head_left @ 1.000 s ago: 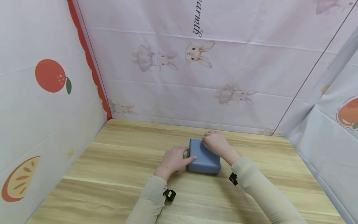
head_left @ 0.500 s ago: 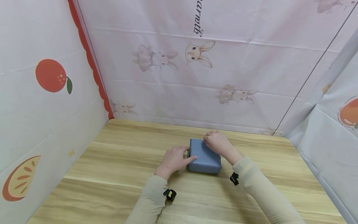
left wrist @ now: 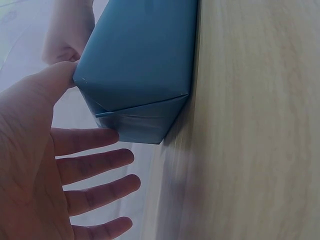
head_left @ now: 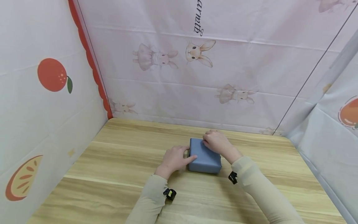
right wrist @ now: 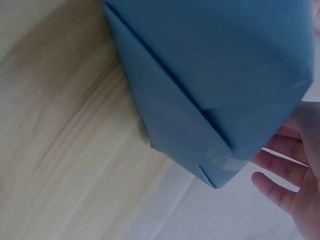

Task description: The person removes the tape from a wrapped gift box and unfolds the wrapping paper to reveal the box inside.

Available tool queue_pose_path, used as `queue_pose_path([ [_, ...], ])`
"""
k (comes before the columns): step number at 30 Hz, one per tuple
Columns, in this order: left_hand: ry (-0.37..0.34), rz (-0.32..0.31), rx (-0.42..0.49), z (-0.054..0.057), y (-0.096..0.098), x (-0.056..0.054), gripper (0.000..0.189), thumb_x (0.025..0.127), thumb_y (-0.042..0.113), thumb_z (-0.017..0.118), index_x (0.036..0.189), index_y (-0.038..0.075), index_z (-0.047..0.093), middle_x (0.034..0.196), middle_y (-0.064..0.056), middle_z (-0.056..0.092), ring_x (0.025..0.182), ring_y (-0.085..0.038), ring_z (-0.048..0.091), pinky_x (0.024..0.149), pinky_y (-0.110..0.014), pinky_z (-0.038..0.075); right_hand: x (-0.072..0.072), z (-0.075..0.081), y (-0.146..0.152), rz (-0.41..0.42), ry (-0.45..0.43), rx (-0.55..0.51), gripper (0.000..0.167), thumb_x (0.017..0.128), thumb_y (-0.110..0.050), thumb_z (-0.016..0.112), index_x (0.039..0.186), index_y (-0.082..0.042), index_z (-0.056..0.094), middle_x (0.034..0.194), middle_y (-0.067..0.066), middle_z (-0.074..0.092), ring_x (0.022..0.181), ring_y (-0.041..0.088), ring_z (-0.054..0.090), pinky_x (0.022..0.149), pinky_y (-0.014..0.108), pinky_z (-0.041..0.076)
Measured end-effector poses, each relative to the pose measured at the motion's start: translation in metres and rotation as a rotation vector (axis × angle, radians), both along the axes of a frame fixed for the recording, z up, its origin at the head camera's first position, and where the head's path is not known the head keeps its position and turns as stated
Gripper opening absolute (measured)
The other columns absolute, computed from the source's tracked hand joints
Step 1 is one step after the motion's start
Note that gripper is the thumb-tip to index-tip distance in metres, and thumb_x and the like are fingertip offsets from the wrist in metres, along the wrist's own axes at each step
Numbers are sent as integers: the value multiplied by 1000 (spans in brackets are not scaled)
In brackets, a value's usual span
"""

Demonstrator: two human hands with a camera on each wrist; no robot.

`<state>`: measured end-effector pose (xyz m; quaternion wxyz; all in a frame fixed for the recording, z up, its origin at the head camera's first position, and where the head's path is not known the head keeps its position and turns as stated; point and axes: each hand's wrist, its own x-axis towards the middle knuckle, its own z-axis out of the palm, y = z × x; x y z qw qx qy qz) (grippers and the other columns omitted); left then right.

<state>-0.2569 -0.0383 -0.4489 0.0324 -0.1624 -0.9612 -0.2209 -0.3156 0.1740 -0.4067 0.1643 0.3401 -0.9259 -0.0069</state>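
Note:
A box wrapped in plain blue paper (head_left: 205, 158) lies flat on the wooden table. My left hand (head_left: 174, 160) is at its left end, thumb on the top edge and index finger at the folded paper flap (left wrist: 145, 120); the other fingers are straight and spread. At the far right corner, my right hand (head_left: 217, 143) holds the box, its fingers bent over the edge. Part of that hand is hidden behind the box in the right wrist view. A folded flap (right wrist: 170, 100) covers the right end, with a shiny tape-like patch (right wrist: 232, 164) near its corner.
The wooden table (head_left: 112, 174) reaches a pale rabbit-print cloth (head_left: 173, 96) behind the box. Fruit-print cloth walls (head_left: 50, 124) stand at left and right. Black wrist cameras (head_left: 169, 194) sit on both sleeves.
Both hands and the box stay almost in place. Only a slight shift of the right hand and of the head view shows.

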Motion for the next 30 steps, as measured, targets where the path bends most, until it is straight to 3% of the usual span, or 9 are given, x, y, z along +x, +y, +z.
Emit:
queue_pose_path([
  [18,1,-5,0,3,-2,0,69,88,70,50,133,19,61,127,-3,67,115,-23,64,91,-41,54,2,1,-3,4,48,36,6,85,-12,71,80,-13,72,75,0,68,70,18,58,61,34,47],
  [30,9,-9,-2,1,-1,1,68,89,69,50,134,19,61,125,-3,68,111,-22,66,86,-40,55,3,-2,-3,40,154,77,9,82,-9,72,75,-11,66,72,2,66,68,19,59,55,32,41],
])
